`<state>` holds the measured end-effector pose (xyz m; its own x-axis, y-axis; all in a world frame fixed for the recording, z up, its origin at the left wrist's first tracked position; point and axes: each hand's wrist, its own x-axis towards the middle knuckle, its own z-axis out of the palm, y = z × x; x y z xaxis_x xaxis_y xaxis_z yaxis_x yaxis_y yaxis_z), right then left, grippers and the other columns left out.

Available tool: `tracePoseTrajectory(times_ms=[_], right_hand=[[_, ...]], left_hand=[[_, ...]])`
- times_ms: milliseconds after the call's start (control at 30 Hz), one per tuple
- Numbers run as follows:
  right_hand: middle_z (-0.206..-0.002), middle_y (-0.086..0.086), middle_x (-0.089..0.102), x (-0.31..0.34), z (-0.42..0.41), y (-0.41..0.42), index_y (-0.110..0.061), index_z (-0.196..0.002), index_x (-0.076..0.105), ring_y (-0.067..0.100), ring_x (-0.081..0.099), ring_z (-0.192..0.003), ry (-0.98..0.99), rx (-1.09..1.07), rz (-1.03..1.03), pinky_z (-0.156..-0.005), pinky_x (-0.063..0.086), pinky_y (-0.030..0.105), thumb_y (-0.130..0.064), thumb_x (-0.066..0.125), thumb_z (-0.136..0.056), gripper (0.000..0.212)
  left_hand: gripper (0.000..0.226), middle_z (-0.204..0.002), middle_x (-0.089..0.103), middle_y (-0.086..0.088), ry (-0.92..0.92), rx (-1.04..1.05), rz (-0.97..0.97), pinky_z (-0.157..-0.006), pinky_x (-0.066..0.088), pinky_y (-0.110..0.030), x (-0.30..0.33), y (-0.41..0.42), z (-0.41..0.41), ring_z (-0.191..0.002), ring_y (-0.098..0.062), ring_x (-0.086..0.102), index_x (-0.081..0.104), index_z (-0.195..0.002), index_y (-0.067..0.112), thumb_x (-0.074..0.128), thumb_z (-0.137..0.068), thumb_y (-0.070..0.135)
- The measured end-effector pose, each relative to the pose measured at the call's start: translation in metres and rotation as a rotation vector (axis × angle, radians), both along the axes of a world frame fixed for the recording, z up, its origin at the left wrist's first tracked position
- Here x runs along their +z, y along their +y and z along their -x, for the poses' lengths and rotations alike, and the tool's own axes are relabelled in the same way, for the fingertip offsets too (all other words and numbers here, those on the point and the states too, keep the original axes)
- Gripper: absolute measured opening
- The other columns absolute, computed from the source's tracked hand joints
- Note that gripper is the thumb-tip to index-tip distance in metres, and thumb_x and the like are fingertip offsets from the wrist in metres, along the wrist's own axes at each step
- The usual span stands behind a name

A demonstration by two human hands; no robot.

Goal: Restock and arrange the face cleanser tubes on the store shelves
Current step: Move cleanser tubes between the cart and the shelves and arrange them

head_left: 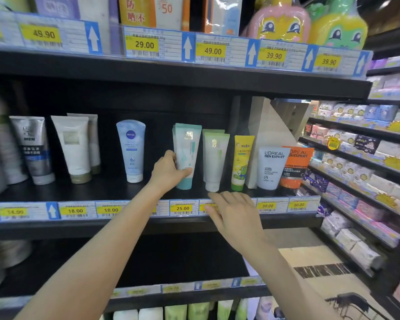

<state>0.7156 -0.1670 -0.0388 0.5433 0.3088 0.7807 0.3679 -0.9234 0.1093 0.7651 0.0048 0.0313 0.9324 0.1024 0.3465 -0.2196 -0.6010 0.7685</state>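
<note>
On the middle shelf [102,188] stand face cleanser tubes cap-down. My left hand [169,170] grips the teal-and-white tube [187,144], thumb across its front, fingers behind; another tube of the same kind stands right behind it. To its right are a pale green tube [215,158], a yellow children's tube [241,161], a white L'Oreal Men Expert tube [271,167] and an orange one [295,166]. Further left stand a blue Nivea tube [131,150], white tubes [73,146] and a silver men's tube [34,147]. My right hand [234,214] hovers with fingers spread at the shelf's front edge, holding nothing.
Price tags [182,207] line the shelf edge. The upper shelf [171,72] carries sunscreen boxes and cartoon-shaped bottles. A side rack [360,172] of packaged goods runs along the right. A cardboard box [319,269] lies on the floor at lower right. More tubes show on the bottom shelf.
</note>
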Motion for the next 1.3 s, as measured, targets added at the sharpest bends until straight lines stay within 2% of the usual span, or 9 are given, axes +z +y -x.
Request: tracePoseTrajectory(times_ms=[200,433,733,1000,1100,1200,1300], right_hand=[[-0.08,-0.005,0.067,0.001,0.002,0.0,-0.021,-0.098,0.069,0.019,0.063,-0.072,0.038,-0.025,0.003,-0.068,0.051,0.03,-0.042,0.037,-0.088,0.04],[-0.081,-0.005,0.067,0.001,0.003,0.001,-0.021,-0.098,0.069,0.019,0.063,-0.073,0.066,-0.023,-0.022,-0.072,0.051,0.029,-0.042,0.037,-0.087,0.04],[-0.082,-0.004,0.067,0.0,0.004,0.004,-0.02,-0.098,0.069,0.019,0.062,-0.075,0.105,-0.029,-0.042,-0.077,0.05,0.03,-0.042,0.037,-0.087,0.04],[-0.082,-0.004,0.067,0.003,0.009,0.006,-0.02,-0.096,0.069,0.018,0.063,-0.075,0.141,-0.043,-0.047,-0.077,0.052,0.031,-0.042,0.037,-0.085,0.04],[-0.083,-0.003,0.068,0.005,0.01,0.006,-0.019,-0.096,0.07,0.018,0.064,-0.075,0.177,-0.051,-0.032,-0.077,0.052,0.032,-0.042,0.038,-0.085,0.041],[-0.085,-0.002,0.068,0.006,0.009,0.005,-0.018,-0.099,0.07,0.02,0.064,-0.076,0.212,-0.043,-0.026,-0.079,0.052,0.034,-0.04,0.047,-0.085,0.035],[-0.103,0.003,0.067,0.012,0.009,0.001,-0.015,-0.117,0.063,0.025,0.061,-0.096,0.288,0.022,-0.02,-0.091,0.044,0.036,-0.038,0.049,-0.093,0.036]], left_hand=[[0.049,-0.125,0.055,-0.016,0.073,0.032,-0.081,-0.09,0.048,-0.037,-0.002,0.001,-0.013,-0.114,-0.029,0.054,0.041,-0.12,0.002,0.069,-0.082,0.017],[0.049,-0.128,0.053,-0.016,0.107,0.002,-0.057,-0.089,0.046,-0.034,-0.007,0.001,-0.019,-0.118,-0.029,0.052,0.041,-0.123,0.001,0.067,-0.083,0.014],[0.048,-0.132,0.051,-0.015,0.131,-0.007,0.003,-0.095,0.045,-0.038,-0.009,0.002,-0.02,-0.121,-0.028,0.05,0.04,-0.125,0.004,0.065,-0.085,0.012],[0.048,-0.13,0.052,-0.015,0.122,0.0,-0.014,-0.089,0.045,-0.031,-0.008,0.004,-0.021,-0.119,-0.027,0.052,0.042,-0.123,0.002,0.067,-0.084,0.012],[0.051,-0.128,0.053,-0.015,0.144,-0.004,-0.061,-0.085,0.045,-0.029,-0.007,0.007,-0.017,-0.117,-0.027,0.053,0.041,-0.125,0.002,0.067,-0.084,0.016],[0.055,-0.128,0.053,-0.015,0.149,0.025,-0.155,-0.084,0.043,-0.028,-0.007,0.009,-0.01,-0.117,-0.027,0.053,0.038,-0.129,0.002,0.066,-0.086,0.021],[0.052,-0.123,0.053,-0.015,0.061,0.128,-0.305,-0.087,0.048,-0.038,-0.006,0.012,0.001,-0.111,-0.028,0.054,0.04,-0.126,0.003,0.062,-0.087,0.029]])
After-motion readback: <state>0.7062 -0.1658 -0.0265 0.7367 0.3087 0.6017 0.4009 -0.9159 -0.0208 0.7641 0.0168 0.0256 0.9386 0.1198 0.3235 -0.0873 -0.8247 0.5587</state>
